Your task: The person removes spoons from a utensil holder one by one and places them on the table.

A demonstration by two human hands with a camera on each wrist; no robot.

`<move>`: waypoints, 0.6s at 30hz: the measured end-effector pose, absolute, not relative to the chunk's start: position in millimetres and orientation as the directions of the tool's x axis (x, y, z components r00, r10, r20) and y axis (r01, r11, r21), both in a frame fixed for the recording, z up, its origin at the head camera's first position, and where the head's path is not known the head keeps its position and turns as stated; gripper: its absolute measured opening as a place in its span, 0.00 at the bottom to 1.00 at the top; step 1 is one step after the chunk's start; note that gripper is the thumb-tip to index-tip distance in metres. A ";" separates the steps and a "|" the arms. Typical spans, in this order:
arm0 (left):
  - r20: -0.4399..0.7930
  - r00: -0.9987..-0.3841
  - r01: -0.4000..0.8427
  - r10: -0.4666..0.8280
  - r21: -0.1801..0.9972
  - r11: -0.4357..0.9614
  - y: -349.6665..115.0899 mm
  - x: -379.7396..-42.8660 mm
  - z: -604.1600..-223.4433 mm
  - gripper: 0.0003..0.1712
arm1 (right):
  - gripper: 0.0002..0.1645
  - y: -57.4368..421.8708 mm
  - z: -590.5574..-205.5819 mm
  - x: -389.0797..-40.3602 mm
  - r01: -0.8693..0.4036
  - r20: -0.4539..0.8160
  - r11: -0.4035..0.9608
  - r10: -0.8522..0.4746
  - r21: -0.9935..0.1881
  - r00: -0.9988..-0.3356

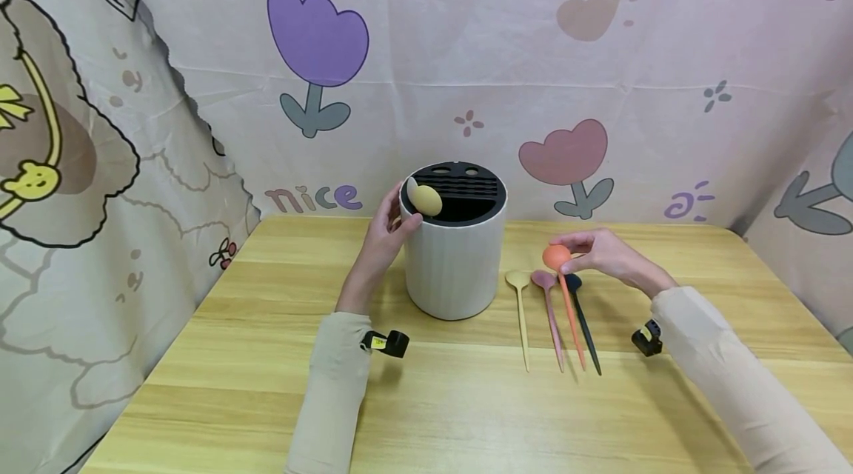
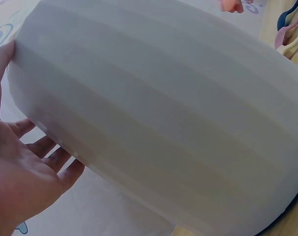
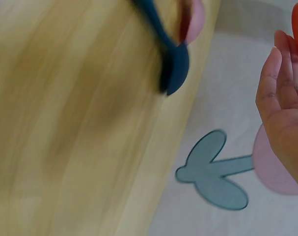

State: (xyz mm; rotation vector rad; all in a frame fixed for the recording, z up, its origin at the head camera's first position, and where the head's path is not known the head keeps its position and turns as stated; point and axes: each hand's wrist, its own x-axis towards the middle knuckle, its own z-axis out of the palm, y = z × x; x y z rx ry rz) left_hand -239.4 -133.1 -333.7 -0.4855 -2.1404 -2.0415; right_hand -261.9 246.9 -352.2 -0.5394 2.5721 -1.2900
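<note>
A white ribbed utensil holder (image 1: 453,266) with a black slotted top stands upright on the table. My left hand (image 1: 389,226) holds its left side near the rim, thumb towards the front and fingers round the side, as the left wrist view also shows. A yellow spoon (image 1: 428,201) and a pale spoon (image 1: 411,189) stick out of the holder beside that thumb. At the right, my right hand (image 1: 603,255) pinches an orange spoon (image 1: 556,257) just below its bowl, handle slanting down towards me. The orange bowl shows only partly in the right wrist view.
Below and beside the orange spoon, a cream spoon (image 1: 517,280), a pink spoon (image 1: 544,280) and a dark blue spoon (image 1: 586,326) lie in a row on the wooden table (image 1: 466,400). A patterned cloth (image 1: 440,37) hangs behind the table's back edge.
</note>
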 end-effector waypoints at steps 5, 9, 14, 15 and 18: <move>0.331 -0.934 0.336 0.137 0.942 0.011 -133.3 -239.8 -334.2 0.41 | 0.38 262.0 -358.0 -264.1 -0.209 -0.055 0.556 -0.420 -0.805 -0.906; 0.334 -0.933 0.339 0.134 0.941 0.008 -133.4 -239.9 -334.3 0.42 | 0.38 272.5 -361.8 -264.2 -0.202 -0.068 0.562 -0.423 -0.802 -0.904; 0.338 -0.932 0.343 0.129 0.939 0.020 -132.7 -240.1 -333.9 0.43 | 0.39 283.4 -367.9 -266.0 -0.185 -0.091 0.586 -0.409 -0.789 -0.908; 0.337 -0.933 0.343 0.128 0.939 0.021 -132.6 -240.2 -334.0 0.44 | 0.39 285.7 -369.4 -266.8 -0.186 -0.095 0.594 -0.408 -0.782 -0.908; 0.336 -0.933 0.341 0.126 0.940 0.019 -132.2 -240.0 -333.9 0.44 | 0.38 294.0 -374.2 -269.0 -0.183 -0.107 0.610 -0.407 -0.771 -0.907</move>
